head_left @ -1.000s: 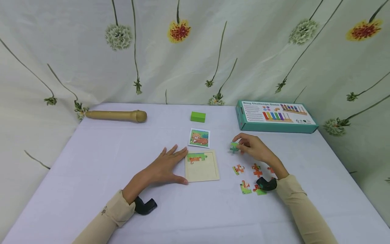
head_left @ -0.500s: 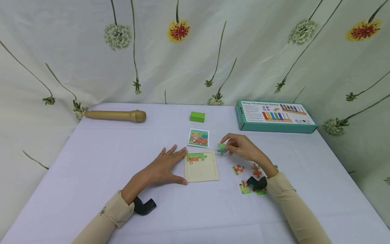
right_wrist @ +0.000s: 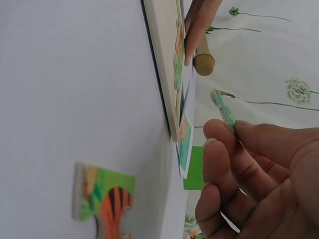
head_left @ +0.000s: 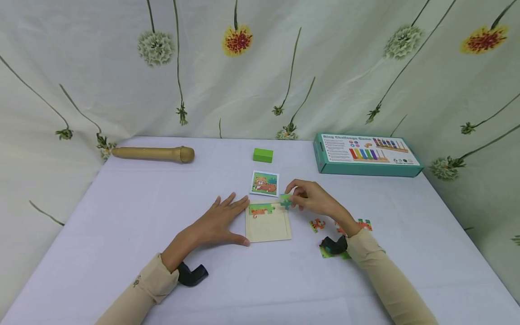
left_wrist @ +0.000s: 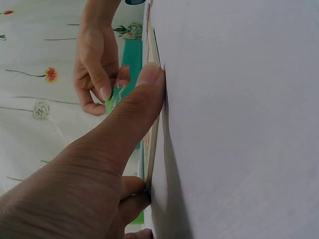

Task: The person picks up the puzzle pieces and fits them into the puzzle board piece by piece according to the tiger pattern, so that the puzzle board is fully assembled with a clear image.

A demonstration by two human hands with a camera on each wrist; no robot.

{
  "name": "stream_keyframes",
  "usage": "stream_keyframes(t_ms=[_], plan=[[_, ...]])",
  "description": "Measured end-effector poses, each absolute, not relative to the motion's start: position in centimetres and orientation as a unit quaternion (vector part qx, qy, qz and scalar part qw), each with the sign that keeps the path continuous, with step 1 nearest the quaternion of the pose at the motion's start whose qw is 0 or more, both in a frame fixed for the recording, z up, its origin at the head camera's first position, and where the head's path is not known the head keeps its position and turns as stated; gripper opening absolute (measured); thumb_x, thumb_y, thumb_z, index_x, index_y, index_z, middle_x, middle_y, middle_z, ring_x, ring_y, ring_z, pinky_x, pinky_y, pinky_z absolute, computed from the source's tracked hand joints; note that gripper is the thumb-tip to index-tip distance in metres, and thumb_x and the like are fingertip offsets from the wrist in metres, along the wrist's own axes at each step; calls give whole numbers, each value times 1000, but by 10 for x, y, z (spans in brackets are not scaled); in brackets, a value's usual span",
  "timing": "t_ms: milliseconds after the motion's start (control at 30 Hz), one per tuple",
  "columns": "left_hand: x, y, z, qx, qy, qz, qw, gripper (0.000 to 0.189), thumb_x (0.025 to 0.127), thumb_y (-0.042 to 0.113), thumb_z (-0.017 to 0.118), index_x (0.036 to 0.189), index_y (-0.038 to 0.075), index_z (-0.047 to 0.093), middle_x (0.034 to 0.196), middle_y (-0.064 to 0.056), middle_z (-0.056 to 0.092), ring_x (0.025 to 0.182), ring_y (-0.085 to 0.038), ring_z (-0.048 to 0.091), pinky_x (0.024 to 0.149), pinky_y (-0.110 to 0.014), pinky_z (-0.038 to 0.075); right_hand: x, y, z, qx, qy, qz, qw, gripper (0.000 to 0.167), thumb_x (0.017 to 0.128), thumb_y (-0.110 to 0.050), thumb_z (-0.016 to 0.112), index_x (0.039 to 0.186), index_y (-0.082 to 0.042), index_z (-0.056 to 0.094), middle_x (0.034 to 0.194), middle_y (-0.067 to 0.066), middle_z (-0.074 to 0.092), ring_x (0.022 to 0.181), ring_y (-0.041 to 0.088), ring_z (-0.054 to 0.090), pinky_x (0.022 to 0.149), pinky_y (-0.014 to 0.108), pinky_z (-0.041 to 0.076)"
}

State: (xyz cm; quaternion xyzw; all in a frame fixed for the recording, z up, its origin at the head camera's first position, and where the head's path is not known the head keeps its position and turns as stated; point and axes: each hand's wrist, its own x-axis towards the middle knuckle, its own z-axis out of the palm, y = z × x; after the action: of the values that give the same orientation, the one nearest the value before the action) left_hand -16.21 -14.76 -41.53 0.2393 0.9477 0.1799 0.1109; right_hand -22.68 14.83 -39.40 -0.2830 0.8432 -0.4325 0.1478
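My right hand (head_left: 314, 198) pinches a green and teal jigsaw piece (head_left: 285, 201) between thumb and fingertips, over the top right corner of a pale wooden puzzle tray (head_left: 268, 230). In the right wrist view the held jigsaw piece (right_wrist: 223, 108) is tilted and apart from the tray. My left hand (head_left: 217, 223) lies with spread, straight fingers at the tray's left edge. Its thumb (left_wrist: 144, 89) touches the tray's rim in the left wrist view. A green and orange strip of fitted pieces (head_left: 260, 209) lies inside the tray at its top left.
Behind the tray lies a tiger picture card (head_left: 265, 183), then a green block (head_left: 263, 155). Several loose jigsaw pieces (head_left: 317, 225) lie to the right, partly under my right wrist. A teal game box (head_left: 367, 155) sits back right; a brown wooden stick (head_left: 152, 153) back left.
My right hand has carried the jigsaw piece leftward, from right of the tray to over its top right corner. The left hand stays at the tray's left edge.
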Motion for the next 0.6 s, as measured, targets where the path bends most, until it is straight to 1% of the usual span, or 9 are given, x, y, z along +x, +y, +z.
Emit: stream_keyframes(t_ms=[267,400,600], plan=[[-163,-148,-418,239,948,177,112,114,65,68,74,152,14,26,158,1,24,148,-29,5,117,-57,3,-228,140,-396,-289,837,-433,170,14,94,-5,59,108,-3,58,77,14,69,63,21,62,57,33,53],[-163,-148,-418,240,948,176,113,114,64,69,73,153,15,26,158,1,24,148,-29,5,117,-57,3,-227,136,-398,-291,837,-429,176,14,95,-6,58,109,-3,58,76,12,69,61,21,60,57,30,50],[-163,-148,-417,240,947,181,113,114,65,69,74,153,15,26,158,0,24,148,-29,5,117,-57,3,-226,131,-399,-286,843,-419,177,13,94,-5,58,107,-5,58,74,8,69,57,19,57,55,27,47]])
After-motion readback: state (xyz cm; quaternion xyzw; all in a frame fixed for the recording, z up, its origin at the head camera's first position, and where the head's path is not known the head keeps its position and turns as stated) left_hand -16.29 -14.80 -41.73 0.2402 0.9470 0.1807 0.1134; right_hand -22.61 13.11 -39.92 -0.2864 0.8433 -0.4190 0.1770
